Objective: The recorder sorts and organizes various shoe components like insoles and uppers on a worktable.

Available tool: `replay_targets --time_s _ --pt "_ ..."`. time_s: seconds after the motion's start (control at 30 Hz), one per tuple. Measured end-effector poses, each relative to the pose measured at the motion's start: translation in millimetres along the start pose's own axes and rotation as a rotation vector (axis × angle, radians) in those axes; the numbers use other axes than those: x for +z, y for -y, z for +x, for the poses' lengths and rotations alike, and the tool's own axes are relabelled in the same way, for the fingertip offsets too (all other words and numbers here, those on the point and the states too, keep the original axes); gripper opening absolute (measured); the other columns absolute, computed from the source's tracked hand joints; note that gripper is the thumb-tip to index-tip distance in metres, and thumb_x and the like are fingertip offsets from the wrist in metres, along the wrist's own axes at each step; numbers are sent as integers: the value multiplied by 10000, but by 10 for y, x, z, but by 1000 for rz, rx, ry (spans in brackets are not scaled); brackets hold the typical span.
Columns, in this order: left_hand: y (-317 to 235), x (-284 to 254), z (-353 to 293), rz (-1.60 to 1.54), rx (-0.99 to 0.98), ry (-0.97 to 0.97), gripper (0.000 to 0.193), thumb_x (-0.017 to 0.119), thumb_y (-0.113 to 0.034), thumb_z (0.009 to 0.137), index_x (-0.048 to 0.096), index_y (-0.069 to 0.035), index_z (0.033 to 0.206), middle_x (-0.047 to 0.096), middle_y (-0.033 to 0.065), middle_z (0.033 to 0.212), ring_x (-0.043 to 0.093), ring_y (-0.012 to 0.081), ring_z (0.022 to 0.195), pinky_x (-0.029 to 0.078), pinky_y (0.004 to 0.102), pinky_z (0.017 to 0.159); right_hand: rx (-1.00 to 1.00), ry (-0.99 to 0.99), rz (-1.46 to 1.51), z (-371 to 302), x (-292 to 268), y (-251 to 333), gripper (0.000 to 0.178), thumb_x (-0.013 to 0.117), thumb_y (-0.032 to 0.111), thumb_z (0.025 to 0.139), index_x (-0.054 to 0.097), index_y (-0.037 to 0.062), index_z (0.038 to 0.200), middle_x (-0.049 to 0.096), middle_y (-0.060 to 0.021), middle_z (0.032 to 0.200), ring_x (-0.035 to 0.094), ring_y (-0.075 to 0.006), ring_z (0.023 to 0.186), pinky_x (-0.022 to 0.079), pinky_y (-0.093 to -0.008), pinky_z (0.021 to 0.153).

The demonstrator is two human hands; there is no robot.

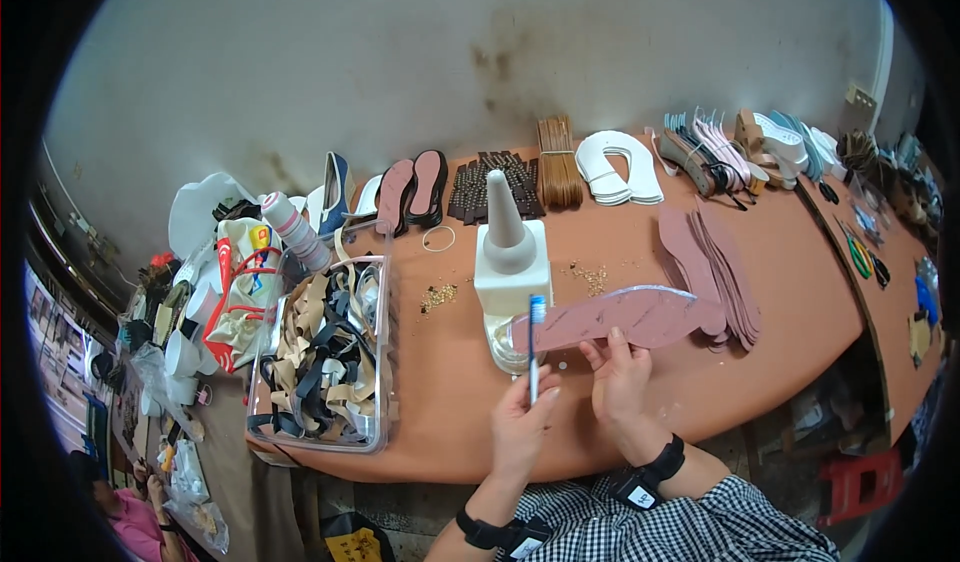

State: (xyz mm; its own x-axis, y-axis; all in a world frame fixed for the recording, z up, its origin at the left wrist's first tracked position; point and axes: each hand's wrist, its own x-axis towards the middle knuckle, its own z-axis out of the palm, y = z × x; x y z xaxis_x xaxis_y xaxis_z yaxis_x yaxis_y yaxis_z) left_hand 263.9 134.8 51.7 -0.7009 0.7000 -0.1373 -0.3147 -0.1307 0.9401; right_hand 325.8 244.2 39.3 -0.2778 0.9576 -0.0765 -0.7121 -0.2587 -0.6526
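Note:
My left hand (522,412) grips a toothbrush (532,362) upright, its blue and white bristles at the top. The brush stands in front of the left end of a pink insole (610,320); I cannot tell whether they touch. My right hand (622,374) pinches this insole by its near edge and holds it level above the table. A shiny whitish band runs along the insole's far edge. Behind its left end is a white box-shaped container (512,280) topped by a tall pale cone (503,224). A pale, coated-looking round dish (503,340) sits at its foot, partly hidden.
Several pink insoles (715,262) lie fanned at the right. A clear bin (384,382) of strap scraps (322,342) stands left. Along the wall are finished-looking soles (428,187), brown strips (559,167), white pieces (620,177) and sandals (700,157). A red stool (865,487) is below right.

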Motion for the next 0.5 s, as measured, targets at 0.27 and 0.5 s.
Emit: replay_targets --time_s 0.27,0.5 --pt "20 329 70 -160 -101 123 346 558 -44 830 492 14 1165 579 45 905 429 51 536 348 178 449 -64 4 -180 -172 -150 26 189 500 69 871 512 -17 1038 559 -54 979 544 -141 894 449 -283 807" --pt "-169 339 -38 -338 -19 102 317 548 -62 839 505 47 1134 483 -12 666 409 54 513 334 180 450 -331 444 -721 -254 -436 262 148 508 43 852 562 18 987 593 -42 938 563 -165 882 452 -289 766"
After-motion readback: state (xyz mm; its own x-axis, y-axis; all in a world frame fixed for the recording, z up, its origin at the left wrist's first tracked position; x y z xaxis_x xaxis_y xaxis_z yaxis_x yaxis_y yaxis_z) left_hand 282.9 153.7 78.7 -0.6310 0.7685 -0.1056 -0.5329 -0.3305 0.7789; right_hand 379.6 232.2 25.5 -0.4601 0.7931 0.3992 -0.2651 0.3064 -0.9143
